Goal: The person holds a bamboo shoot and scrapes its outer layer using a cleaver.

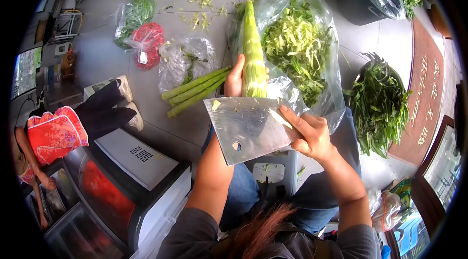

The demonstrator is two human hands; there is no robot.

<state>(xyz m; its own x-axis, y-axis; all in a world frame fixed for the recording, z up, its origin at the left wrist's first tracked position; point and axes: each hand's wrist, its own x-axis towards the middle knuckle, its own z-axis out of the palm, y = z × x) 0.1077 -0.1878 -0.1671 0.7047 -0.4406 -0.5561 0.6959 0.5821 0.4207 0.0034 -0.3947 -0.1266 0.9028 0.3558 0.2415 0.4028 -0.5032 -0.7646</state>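
My left hand [235, 79] is wrapped around a thick pale-green celtuce stem [252, 49], which points away from me. Its near end is hidden behind the broad blade of a cleaver [253, 130]. My right hand [313, 134] grips the cleaver at its right end, index finger stretched along the blade; the handle is mostly covered. Bits of green peel cling to the steel. Left of the celtuce, several slim green stalks [197, 89] lie on the floor. To its right, a clear plastic bag [333, 71] is spread under a heap of pale-green peelings and leaves [297, 47].
Bagged greens [139, 13], a red bag [147, 44] and loose peel scraps [201, 0] lie on the floor. A dark bucket [358, 0] and a bowl of leafy greens [380, 103] are right. Left are a person in a red apron [57, 132] and a display case [161, 188].
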